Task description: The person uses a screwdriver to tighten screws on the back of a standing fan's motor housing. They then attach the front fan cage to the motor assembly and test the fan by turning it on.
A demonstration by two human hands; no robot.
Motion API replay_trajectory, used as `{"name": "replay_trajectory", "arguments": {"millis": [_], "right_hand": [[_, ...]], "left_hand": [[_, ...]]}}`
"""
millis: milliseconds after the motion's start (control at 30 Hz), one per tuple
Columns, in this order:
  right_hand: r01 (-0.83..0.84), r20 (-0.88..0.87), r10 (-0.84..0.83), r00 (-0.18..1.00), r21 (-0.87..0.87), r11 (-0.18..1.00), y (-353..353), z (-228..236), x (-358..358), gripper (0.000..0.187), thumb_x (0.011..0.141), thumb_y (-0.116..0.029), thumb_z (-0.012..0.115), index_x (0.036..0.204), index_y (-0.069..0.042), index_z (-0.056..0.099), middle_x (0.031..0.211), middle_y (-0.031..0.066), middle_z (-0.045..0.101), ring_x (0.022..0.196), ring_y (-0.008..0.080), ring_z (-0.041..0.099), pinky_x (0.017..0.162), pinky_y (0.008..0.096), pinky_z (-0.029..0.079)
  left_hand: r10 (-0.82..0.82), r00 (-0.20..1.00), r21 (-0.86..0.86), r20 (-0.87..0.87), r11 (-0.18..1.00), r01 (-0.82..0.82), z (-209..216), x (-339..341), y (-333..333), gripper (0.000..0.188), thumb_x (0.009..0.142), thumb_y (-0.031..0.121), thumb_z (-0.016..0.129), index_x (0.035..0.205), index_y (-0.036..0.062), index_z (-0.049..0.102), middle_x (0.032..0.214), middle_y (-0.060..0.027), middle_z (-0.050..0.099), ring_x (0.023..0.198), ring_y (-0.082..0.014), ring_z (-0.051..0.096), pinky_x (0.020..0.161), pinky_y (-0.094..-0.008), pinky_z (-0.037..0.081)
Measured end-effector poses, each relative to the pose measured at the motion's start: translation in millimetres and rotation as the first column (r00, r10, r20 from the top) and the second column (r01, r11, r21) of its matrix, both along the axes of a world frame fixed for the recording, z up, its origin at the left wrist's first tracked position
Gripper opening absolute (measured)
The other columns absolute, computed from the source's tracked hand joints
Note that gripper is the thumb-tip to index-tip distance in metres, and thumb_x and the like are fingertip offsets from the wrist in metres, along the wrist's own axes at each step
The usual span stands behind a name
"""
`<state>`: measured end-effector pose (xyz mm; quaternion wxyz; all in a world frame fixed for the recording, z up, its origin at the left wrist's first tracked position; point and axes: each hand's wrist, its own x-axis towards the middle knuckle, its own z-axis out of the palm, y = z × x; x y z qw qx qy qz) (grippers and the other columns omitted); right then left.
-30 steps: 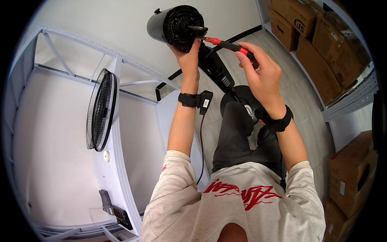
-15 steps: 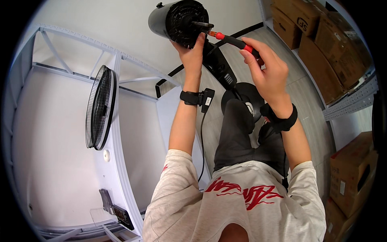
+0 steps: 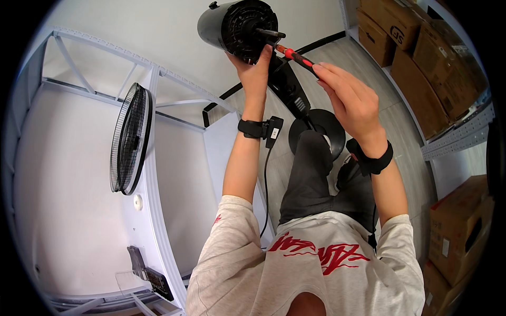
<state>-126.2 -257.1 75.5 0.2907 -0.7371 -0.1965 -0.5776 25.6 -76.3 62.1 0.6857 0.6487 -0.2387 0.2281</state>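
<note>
The black motor head [image 3: 232, 29] of a stand fan is at the top middle, its bare metal shaft [image 3: 270, 33] pointing right. My left hand [image 3: 254, 76] grips the head from below, with the thumb up along its front rim. Between the fingertips of my right hand [image 3: 352, 102] is the handle end of a red and black screwdriver [image 3: 301, 59]. Its tip meets the front of the motor head just below the shaft; what it touches there is too small to make out. A black column [image 3: 290, 89] runs down from the head to a round base [image 3: 329, 121] by my feet.
A black fan grille [image 3: 129, 139] stands upright on the white shelf frame [image 3: 158, 210] at left, near a small white round piece [image 3: 138, 202]. Cardboard boxes [image 3: 419, 87] fill a rack at right, with another box [image 3: 457, 226] lower down. A black cable [image 3: 266, 184] hangs from my left wrist strap.
My right fingers have straightened and slid to the end of the screwdriver handle, which now tilts down more steeply. The motor head and left hand have shifted slightly right.
</note>
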Motion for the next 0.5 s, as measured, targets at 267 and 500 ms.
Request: {"name": "replay_trajectory", "arguments": {"millis": [267, 500], "right_hand": [[-0.032, -0.027, 0.030, 0.999, -0.099, 0.995, -4, -5, -4, 0.042, 0.075, 0.008, 0.066, 0.113, -0.008, 0.074, 0.108, 0.0118, 0.073, 0.078, 0.0232, 0.071, 0.064, 0.0311, 0.058], [-0.041, -0.037, 0.037, 0.999, -0.136, 0.990, -10, -2, -4, 0.042, 0.075, 0.007, 0.066, 0.113, -0.009, 0.074, 0.110, 0.0109, 0.073, 0.074, 0.0218, 0.070, 0.061, 0.0300, 0.057]], "left_hand": [[-0.008, 1.000, 0.013, -0.016, 1.000, 0.008, -1, 2, 2, 0.069, 0.091, 0.013, 0.074, 0.148, 0.0076, 0.033, 0.135, -0.0093, 0.054, 0.123, -0.0192, 0.054, 0.107, -0.0345, 0.041], [-0.024, 0.999, 0.043, -0.040, 0.999, 0.026, -3, 6, 6, 0.094, 0.086, 0.013, 0.079, 0.155, 0.0042, 0.016, 0.144, -0.0144, 0.043, 0.129, -0.0231, 0.047, 0.111, -0.0353, 0.036]]}}
